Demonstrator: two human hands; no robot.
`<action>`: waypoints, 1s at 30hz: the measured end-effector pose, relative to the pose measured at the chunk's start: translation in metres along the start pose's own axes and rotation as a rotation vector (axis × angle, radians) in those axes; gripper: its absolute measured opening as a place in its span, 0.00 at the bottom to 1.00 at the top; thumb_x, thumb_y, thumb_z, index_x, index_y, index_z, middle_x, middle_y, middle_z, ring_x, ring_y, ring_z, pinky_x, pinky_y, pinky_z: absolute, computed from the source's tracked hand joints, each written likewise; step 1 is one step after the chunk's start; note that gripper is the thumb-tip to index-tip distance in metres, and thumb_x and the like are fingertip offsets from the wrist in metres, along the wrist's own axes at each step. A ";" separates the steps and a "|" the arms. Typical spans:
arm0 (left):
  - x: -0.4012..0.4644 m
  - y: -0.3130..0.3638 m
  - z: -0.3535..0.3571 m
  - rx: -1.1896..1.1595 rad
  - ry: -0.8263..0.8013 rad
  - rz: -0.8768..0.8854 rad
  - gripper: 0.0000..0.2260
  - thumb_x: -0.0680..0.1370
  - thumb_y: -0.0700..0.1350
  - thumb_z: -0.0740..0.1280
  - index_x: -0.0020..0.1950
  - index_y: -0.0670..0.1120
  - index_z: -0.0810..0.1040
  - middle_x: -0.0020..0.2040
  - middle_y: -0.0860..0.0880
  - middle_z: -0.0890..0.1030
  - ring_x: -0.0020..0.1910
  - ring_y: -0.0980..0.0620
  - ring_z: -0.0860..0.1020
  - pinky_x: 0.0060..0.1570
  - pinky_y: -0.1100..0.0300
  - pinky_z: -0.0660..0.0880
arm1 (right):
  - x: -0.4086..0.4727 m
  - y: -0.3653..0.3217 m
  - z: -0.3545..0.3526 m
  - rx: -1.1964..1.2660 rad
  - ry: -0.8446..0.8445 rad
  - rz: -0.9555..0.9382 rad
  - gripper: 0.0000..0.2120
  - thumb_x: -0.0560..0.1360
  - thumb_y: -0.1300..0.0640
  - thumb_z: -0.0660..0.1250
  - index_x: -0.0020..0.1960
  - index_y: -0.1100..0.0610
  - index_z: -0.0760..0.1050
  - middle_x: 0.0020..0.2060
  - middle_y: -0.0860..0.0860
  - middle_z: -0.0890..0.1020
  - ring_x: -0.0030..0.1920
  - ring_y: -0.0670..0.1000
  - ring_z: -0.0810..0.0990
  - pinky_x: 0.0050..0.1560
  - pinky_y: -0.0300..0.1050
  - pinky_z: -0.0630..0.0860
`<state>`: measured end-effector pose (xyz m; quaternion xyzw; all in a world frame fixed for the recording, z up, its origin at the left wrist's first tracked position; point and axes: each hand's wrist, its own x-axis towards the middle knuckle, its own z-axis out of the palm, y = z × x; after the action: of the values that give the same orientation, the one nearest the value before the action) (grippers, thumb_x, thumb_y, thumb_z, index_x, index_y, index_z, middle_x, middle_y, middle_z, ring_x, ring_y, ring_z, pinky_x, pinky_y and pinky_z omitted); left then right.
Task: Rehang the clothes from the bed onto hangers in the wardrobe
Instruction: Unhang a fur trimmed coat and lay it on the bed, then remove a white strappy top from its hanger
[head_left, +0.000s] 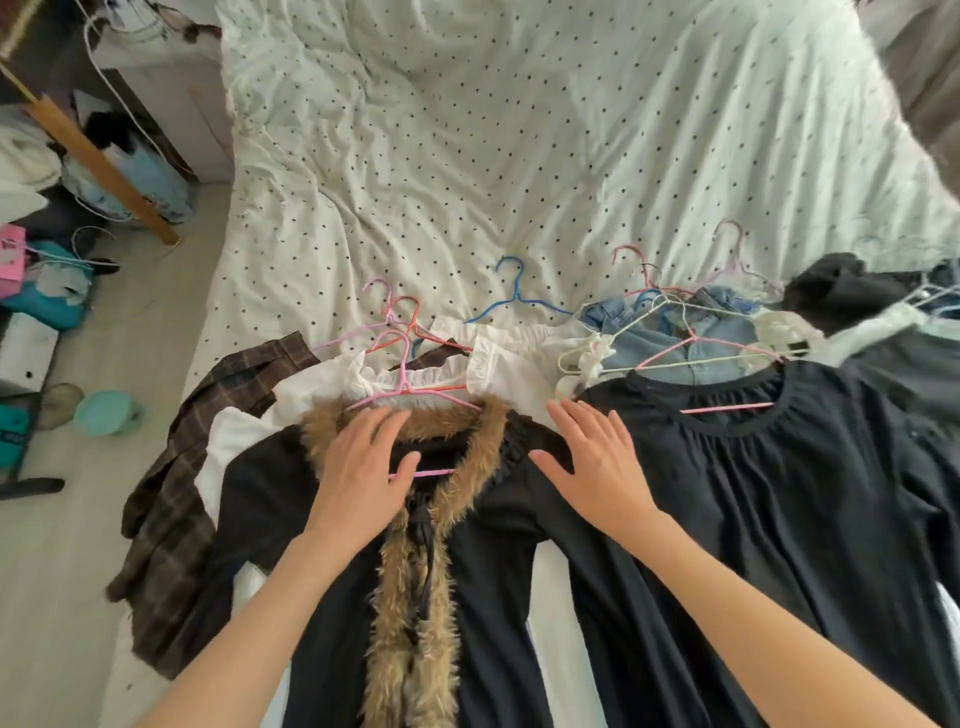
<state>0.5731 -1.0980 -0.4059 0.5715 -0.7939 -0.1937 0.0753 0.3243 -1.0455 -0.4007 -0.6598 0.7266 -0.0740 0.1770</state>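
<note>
At the near edge of the bed (467, 156), a black fur-trimmed coat (311, 519) lies flat on its pink hanger (402, 384). The left hand (363, 467) and right hand (597, 462) rest on it with fingers spread, gripping nothing. The coat looks soft, limp and fairly light; the stiff hanger hook seems the surest place to lift it.

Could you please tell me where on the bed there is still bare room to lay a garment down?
The far half of the dotted sheet is bare, beyond the blue hanger. A smaller patch lies near its left edge, above the plaid garment. The near edge is crowded: the fur-trimmed black garment and black dress overlap.
</note>
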 end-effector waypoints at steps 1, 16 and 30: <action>-0.009 0.019 0.001 -0.025 -0.007 0.032 0.22 0.78 0.49 0.62 0.72 0.45 0.65 0.72 0.46 0.65 0.73 0.48 0.60 0.70 0.55 0.55 | -0.019 0.003 -0.008 0.000 0.010 0.028 0.32 0.75 0.36 0.50 0.73 0.53 0.62 0.70 0.52 0.68 0.72 0.54 0.63 0.72 0.55 0.51; -0.162 0.259 0.055 -0.026 -0.299 0.582 0.19 0.79 0.50 0.60 0.70 0.48 0.68 0.71 0.44 0.67 0.72 0.44 0.61 0.68 0.46 0.59 | -0.366 0.111 -0.060 0.077 0.284 0.690 0.30 0.74 0.40 0.54 0.68 0.58 0.69 0.64 0.58 0.74 0.65 0.59 0.72 0.65 0.60 0.68; -0.325 0.542 0.120 -0.138 -0.419 1.091 0.28 0.75 0.58 0.52 0.68 0.42 0.71 0.67 0.41 0.71 0.69 0.39 0.66 0.66 0.49 0.61 | -0.655 0.212 -0.095 0.098 0.600 1.241 0.29 0.76 0.45 0.63 0.72 0.55 0.62 0.70 0.56 0.66 0.72 0.56 0.62 0.72 0.55 0.52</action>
<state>0.1649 -0.6198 -0.2691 0.0237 -0.9567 -0.2869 0.0424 0.1368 -0.3872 -0.2799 -0.0643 0.9831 -0.1712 0.0077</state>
